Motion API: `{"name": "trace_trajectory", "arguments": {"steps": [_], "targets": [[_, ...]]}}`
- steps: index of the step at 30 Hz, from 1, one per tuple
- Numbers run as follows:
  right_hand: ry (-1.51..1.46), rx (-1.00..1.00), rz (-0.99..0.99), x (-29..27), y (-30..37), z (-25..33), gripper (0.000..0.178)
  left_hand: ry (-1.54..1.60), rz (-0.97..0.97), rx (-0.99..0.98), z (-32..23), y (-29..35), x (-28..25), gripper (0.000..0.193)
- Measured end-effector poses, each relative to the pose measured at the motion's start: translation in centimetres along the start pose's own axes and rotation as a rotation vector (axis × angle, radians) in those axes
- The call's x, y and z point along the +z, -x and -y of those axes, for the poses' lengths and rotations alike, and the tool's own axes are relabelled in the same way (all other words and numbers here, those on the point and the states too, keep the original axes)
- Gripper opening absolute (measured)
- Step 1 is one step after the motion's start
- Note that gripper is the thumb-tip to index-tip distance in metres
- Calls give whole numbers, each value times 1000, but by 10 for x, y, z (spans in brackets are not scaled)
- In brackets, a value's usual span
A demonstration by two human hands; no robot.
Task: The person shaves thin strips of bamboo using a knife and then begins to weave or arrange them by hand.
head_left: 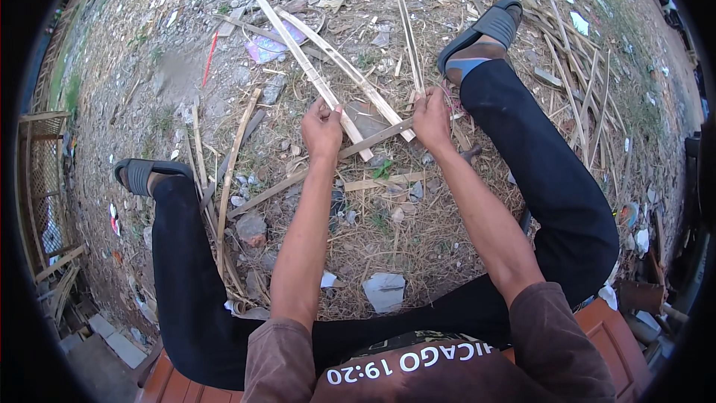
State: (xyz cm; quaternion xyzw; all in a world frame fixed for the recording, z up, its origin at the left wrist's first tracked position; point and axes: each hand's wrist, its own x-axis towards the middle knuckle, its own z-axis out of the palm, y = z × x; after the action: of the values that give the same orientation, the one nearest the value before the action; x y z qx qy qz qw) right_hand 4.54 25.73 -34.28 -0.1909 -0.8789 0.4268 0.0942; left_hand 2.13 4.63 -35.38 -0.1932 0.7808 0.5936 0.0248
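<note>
My left hand [322,130] is closed around a pale split bamboo strip [298,52] that runs up and to the left over the ground. My right hand [431,116] grips a thin bamboo sliver [405,22] that points almost straight away from me. A second pale strip [350,71] lies between the two, its near end by my right hand. Under both hands a darker slat [377,136] crosses from lower left to right. Whether either hand also touches that slat is not clear.
Stony ground with dry grass, litter and loose bamboo pieces [227,172] lies between my legs in black trousers. My sandalled feet [485,30] [138,173] sit at right and left. More bamboo strips [574,89] pile at right, a wooden frame [41,172] at left, an orange seat [597,321] under me.
</note>
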Motion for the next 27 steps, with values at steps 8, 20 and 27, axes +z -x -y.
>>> {"name": "trace_trajectory", "arguments": {"steps": [8,20,27], "targets": [[211,-32,194,-13,-4,10,31,-244,3,-59,-3,2,-4,45],[548,-364,293,7,6,42,36,-243,-16,-50,2,10,0,54],[514,-389,281,6,8,41,38,-197,-31,-35,3,7,4,53]]}}
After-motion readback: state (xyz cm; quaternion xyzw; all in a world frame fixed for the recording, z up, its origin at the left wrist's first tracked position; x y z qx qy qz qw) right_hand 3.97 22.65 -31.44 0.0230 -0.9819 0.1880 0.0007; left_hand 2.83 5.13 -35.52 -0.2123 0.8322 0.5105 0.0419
